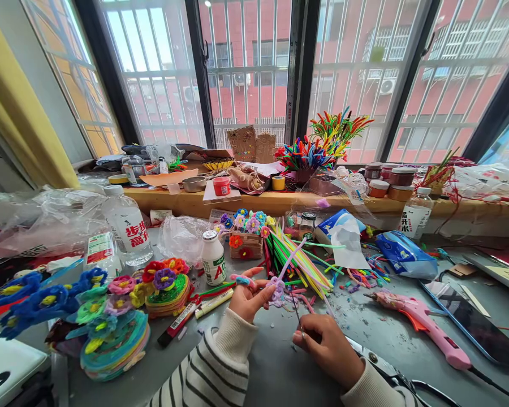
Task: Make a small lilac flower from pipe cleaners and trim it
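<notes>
My left hand (248,297) is closed, thumb and forefinger pinching a light purple pipe-cleaner flower (276,287). One long purple stem (292,260) rises from the flower toward the upper right. A small pink and blue pipe-cleaner piece (242,280) lies against the fingers of that hand. In my right hand (322,345) is a slim pair of scissors (297,311), its dark blades pointing up beside the flower. Whether the blade tips touch the flower, I cannot tell. A bundle of green, yellow and pink pipe cleaners (299,260) lies just behind both hands.
To the right lie a pink glue gun (424,325), a phone (475,322) and larger metal shears (377,364). Finished flower pots (114,342) stand at left, near a white bottle (214,259), a marker (214,303) and a water bottle (129,232). Trimmings (367,277) litter the table.
</notes>
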`<action>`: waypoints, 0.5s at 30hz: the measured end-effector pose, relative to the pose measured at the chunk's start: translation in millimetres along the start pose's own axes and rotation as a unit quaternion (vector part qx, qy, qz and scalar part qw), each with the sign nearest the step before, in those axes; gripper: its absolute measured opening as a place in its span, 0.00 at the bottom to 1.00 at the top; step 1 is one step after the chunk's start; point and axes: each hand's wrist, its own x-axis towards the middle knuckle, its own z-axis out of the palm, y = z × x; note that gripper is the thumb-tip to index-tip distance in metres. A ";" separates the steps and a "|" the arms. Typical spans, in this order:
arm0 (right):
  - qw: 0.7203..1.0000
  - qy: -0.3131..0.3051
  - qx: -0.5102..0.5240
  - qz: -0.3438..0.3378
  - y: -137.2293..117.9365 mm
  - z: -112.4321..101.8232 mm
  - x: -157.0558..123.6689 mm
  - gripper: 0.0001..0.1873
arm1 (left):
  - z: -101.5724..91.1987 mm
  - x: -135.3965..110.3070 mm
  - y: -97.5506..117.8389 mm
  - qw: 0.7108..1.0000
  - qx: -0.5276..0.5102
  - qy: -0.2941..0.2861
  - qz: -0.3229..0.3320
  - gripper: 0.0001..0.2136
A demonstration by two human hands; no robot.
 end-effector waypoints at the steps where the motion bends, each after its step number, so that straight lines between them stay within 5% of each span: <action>1: 1.000 0.000 -0.003 0.001 -1.1 -0.9 -0.4 0.27 | 0.5 -0.4 0.6 1.000 0.001 -0.005 -0.002 0.34; 15: 1.000 0.001 -0.016 -0.004 2.8 2.8 0.5 0.26 | -0.1 -1.2 -0.4 0.997 0.037 -0.057 -0.021 0.32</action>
